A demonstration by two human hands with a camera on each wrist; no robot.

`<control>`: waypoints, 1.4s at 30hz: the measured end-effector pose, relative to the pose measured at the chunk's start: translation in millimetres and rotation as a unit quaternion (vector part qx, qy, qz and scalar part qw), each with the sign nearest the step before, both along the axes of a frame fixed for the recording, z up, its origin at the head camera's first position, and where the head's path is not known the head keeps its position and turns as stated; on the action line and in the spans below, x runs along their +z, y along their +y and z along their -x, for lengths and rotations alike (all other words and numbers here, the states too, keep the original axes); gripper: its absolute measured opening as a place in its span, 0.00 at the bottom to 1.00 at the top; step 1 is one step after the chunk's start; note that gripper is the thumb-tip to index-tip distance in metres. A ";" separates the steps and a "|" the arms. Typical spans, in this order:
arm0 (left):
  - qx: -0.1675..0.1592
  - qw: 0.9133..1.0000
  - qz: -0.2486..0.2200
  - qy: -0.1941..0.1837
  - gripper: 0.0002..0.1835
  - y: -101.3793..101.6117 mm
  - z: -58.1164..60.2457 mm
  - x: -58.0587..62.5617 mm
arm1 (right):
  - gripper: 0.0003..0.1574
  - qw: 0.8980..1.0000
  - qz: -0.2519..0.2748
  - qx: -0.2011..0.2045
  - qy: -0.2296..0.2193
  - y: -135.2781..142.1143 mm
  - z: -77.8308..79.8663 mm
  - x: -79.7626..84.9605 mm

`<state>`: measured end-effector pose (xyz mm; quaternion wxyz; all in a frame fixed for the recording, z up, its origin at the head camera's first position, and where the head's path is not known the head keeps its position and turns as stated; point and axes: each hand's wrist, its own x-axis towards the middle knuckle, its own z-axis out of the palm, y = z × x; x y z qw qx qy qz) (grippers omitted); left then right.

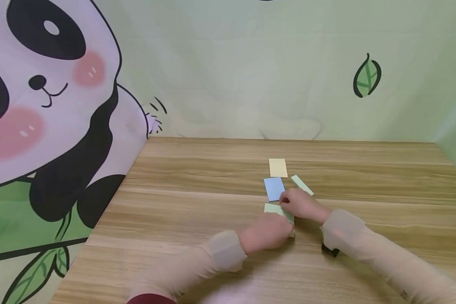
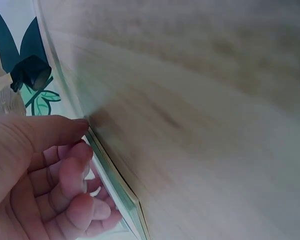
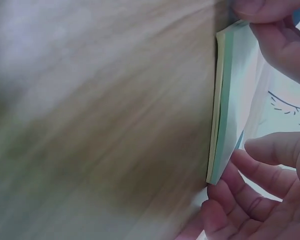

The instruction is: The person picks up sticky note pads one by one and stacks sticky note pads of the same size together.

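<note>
In the head view, a pale green sticky note pad (image 1: pixel 273 207) lies on the table, partly covered by both hands. My left hand (image 1: pixel 267 232) grips its near side, thumb tip and fingertips right at the corner in the left wrist view. At the far right corner my right hand (image 1: pixel 302 204) has its fingers curled against the end of the pad, thumb over the top face. Seen edge-on in the right wrist view, the green pad (image 3: pixel 235 95) has a thin cream layer (image 3: pixel 217 110) beneath it. Just beyond lies a blue pad (image 1: pixel 274 188), close to the right fingertips.
A yellow pad (image 1: pixel 278 167) lies behind the blue one, and a narrow pale green pad (image 1: pixel 302 185) lies slanted beyond the right hand. The wood-grain table (image 1: pixel 197 169) ends at a printed backdrop (image 1: pixel 228 84). A small black device (image 1: pixel 329 250) hangs under the right wrist.
</note>
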<state>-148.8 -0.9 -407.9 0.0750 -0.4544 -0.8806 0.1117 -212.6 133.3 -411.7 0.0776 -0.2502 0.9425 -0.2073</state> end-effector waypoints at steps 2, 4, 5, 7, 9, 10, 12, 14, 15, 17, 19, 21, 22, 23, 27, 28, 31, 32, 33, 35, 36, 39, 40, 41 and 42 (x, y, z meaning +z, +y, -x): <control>0.001 1.000 -0.002 0.013 0.12 3.1 -0.3 -1.2 | 0.06 1.000 0.005 0.004 -0.003 -1.1 1.0 -0.6; 0.005 1.000 -0.006 0.018 0.14 6.1 0.1 -2.5 | 0.06 1.000 0.009 0.001 -0.009 -2.0 2.0 -1.3; 0.007 1.000 -0.006 0.020 0.15 7.4 0.2 -2.9 | 0.06 1.000 0.011 -0.001 -0.013 -2.5 2.3 -1.3; 0.010 1.000 -0.004 0.029 0.15 9.8 0.3 -2.9 | 0.06 1.000 0.014 -0.002 -0.016 -3.0 3.0 -1.4; 0.015 0.999 -0.004 0.033 0.15 11.7 0.3 -2.7 | 0.06 1.000 0.016 -0.005 -0.019 -3.1 3.3 -1.2; 0.017 0.999 -0.001 0.035 0.15 12.7 0.2 -2.6 | 0.06 1.000 0.017 -0.005 -0.019 -3.0 3.4 -1.0; 0.023 0.999 0.003 0.033 0.15 14.5 0.3 -2.5 | 0.06 1.000 0.019 -0.004 -0.016 -3.2 4.1 -1.4; 0.030 0.999 0.009 0.030 0.15 15.9 0.3 -2.3 | 0.06 1.000 0.019 -0.003 -0.014 -3.3 4.5 -1.7; 0.032 0.999 0.012 0.029 0.15 16.5 0.3 -2.4 | 0.07 1.000 0.019 -0.003 -0.014 -3.5 4.8 -1.9; 0.039 0.999 0.018 0.022 0.15 17.5 0.5 -2.3 | 0.07 1.000 0.018 -0.002 -0.012 -4.0 5.5 -2.3; 0.051 0.998 0.027 0.016 0.15 17.4 0.2 -1.9 | 0.07 1.000 0.015 0.000 -0.013 -4.7 6.0 -2.0; 0.059 0.998 0.032 0.005 0.14 14.5 0.4 -0.7 | 0.07 1.000 0.013 0.002 -0.015 -5.6 6.7 -1.6; 0.064 0.997 0.034 -0.006 0.13 12.3 0.8 0.3 | 0.07 1.000 0.012 0.003 -0.016 -5.9 7.1 -1.4; 0.068 0.997 0.037 -0.017 0.13 9.7 1.2 1.4 | 0.07 1.000 0.012 0.005 -0.019 -6.1 7.5 -1.3; 0.068 0.995 0.039 -0.063 0.12 -3.3 2.8 6.0 | 0.07 0.999 0.016 0.012 -0.025 -8.0 8.2 -1.6; 0.066 0.995 0.041 -0.068 0.12 -5.5 2.8 6.6 | 0.08 0.999 0.018 0.014 -0.024 -8.8 7.9 -1.7; 0.062 0.995 0.038 -0.069 0.12 -10.6 2.6 6.9 | 0.08 1.000 0.017 0.016 -0.019 -11.7 7.0 -1.8; 0.063 0.995 0.036 -0.067 0.12 -11.3 2.6 6.5 | 0.08 1.000 0.014 0.014 -0.018 -12.6 6.7 -1.9; 0.063 0.995 0.035 -0.062 0.12 -12.0 2.6 6.1 | 0.08 1.000 0.012 0.013 -0.018 -13.5 6.4 -1.5; 0.066 0.996 0.034 -0.053 0.12 -12.8 2.7 4.8 | 0.08 1.000 0.005 0.011 -0.018 -15.2 5.9 -0.9; 0.066 0.996 0.034 -0.049 0.12 -13.1 2.7 4.3 | 0.08 1.000 0.002 0.011 -0.019 -16.2 5.7 -0.4; 0.065 0.997 0.033 -0.038 0.12 -13.5 2.9 2.9 | 0.09 1.000 -0.006 0.009 -0.022 -18.4 5.6 0.3; 0.064 0.997 0.032 -0.036 0.12 -13.5 3.0 2.6 | 0.09 1.000 -0.009 0.009 -0.021 -19.0 5.8 0.2; 0.063 0.997 0.031 -0.034 0.12 -13.6 2.9 2.6 | 0.09 1.000 -0.011 0.009 -0.022 -19.5 6.0 0.2; 0.062 0.997 0.031 -0.031 0.13 -13.7 2.9 2.4 | 0.09 1.000 -0.013 0.009 -0.021 -20.0 6.4 0.0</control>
